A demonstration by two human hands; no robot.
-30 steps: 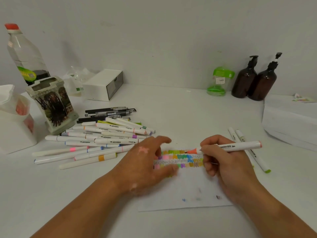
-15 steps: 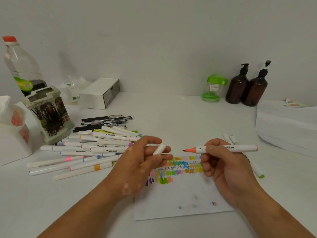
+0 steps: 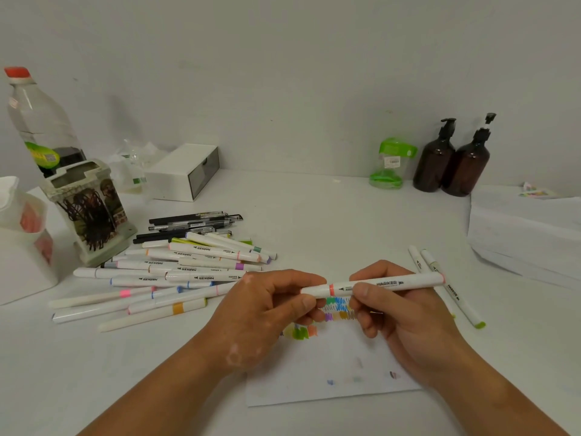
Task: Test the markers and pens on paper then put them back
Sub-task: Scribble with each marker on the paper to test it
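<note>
I hold a white marker [image 3: 393,283] with an orange band level above the paper [image 3: 330,366]. My right hand [image 3: 399,313] grips its barrel. My left hand [image 3: 267,306] pinches the white cap, which sits on the marker's left end. Rows of coloured scribbles [image 3: 338,308] show on the paper between my hands. A pile of white markers [image 3: 176,272] lies to the left, with several black pens [image 3: 191,223] behind it. Two more markers [image 3: 440,278] lie on the table to the right, partly under the held one.
A decorated pen holder [image 3: 88,212] stands at the left, with a plastic bottle [image 3: 34,121] behind it and a white container [image 3: 22,234] beside it. A white box [image 3: 182,173], a green jar [image 3: 391,163] and two brown pump bottles [image 3: 452,162] line the wall. A paper stack [image 3: 528,228] lies right.
The marker left the paper after scribbling. My left hand lifted off the sheet with the cap, and the cap now sits over the orange tip.
</note>
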